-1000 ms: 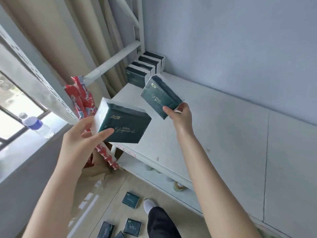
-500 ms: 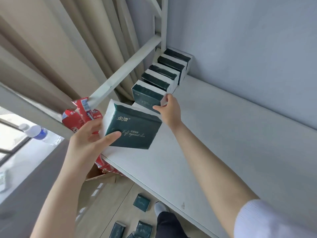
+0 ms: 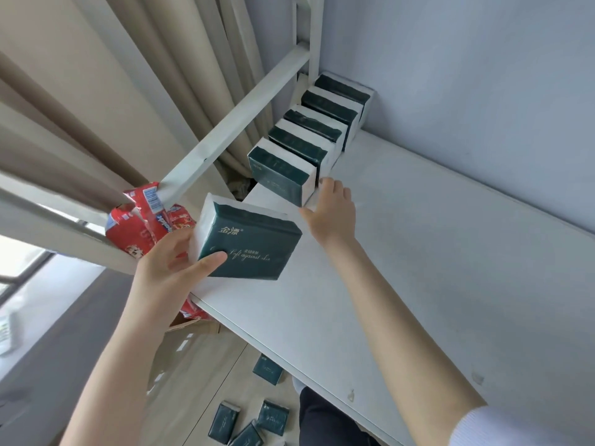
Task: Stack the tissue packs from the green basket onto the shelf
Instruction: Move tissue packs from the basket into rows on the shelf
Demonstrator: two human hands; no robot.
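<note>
- Dark green tissue pack (image 3: 248, 244): your left hand (image 3: 167, 268) grips its white end, thumb across the printed face, holding it over the left edge of the shelf (image 3: 418, 252).
- Your right hand (image 3: 333, 210), arm extended, lies against the white end of the nearest row pack (image 3: 280, 175). Grip or mere touch cannot be told.
- The row (image 3: 331, 106) of five packs follows the shelf's left edge to the wall. White board spreads wide to its right.

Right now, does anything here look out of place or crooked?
Yes. Several tissue packs lie scattered on the floor under the shelf. On the shelf, the nearest pack of the row looks tilted out of line, next to the right hand.
</note>
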